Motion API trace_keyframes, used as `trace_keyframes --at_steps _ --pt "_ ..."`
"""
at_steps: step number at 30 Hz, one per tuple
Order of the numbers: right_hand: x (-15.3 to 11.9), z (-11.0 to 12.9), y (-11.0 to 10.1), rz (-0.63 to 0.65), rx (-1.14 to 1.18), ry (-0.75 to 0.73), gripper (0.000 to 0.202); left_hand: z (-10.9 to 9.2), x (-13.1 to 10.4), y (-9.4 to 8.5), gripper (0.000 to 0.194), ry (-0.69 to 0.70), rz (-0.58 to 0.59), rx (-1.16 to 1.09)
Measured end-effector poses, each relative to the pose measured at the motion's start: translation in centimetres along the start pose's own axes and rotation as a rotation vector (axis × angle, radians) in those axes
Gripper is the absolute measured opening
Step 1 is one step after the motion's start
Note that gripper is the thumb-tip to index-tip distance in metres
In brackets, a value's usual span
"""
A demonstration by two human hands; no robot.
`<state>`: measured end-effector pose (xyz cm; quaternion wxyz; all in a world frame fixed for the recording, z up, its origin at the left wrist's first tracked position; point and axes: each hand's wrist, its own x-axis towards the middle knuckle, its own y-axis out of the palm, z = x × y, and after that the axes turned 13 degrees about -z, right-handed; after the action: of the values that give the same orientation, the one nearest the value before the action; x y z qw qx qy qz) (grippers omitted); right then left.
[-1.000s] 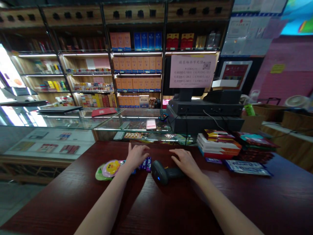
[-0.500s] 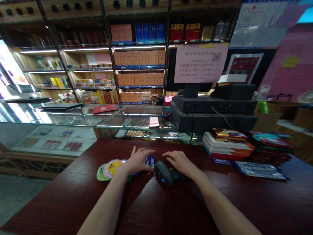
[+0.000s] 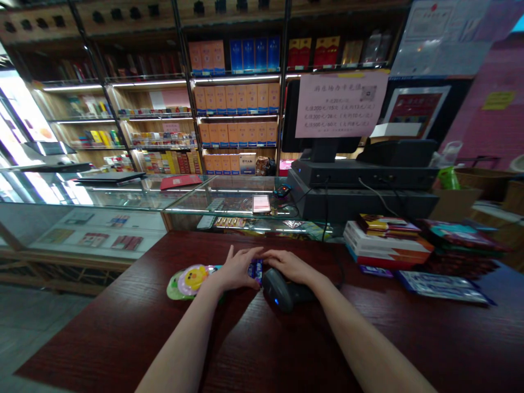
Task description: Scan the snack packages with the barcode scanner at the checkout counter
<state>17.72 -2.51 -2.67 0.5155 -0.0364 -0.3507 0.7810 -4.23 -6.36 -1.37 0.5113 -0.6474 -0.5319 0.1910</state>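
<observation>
Head view: purple packets (image 3: pixel 256 268) on bench (image 3: pixel 249 349); left hand (image 3: pixel 237 270), grip wide, thumb and fingers curved about them; right hand (image 3: pixel 290 266), fingertips near packets' far end, grip indeterminable; dark scanner (image 3: pixel 278 290) just beside packets.

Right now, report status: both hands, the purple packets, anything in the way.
Left hand around the purple packets, grip unclear. Right hand alongside, fingertips near their far end. Black scanner close on their right, may crowd the right hand.
</observation>
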Motion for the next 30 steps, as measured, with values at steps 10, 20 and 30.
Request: trace_keyframes --at_steps 10,20,30 --pt "0.2 0.6 0.1 -0.123 0.369 0.054 0.038 -0.4 0.9 1.1 0.084 0.074 -0.383 -0.051" --pt "-0.1 3.3 -0.3 -0.291 0.491 0.093 0.035 -0.8 1.7 2.4 0.082 0.069 -0.760 -0.099" --pt "-2.4 2.8 -2.5 -0.488 0.663 0.331 0.040 -2.0 1.1 1.4 0.050 0.140 -0.703 -0.221"
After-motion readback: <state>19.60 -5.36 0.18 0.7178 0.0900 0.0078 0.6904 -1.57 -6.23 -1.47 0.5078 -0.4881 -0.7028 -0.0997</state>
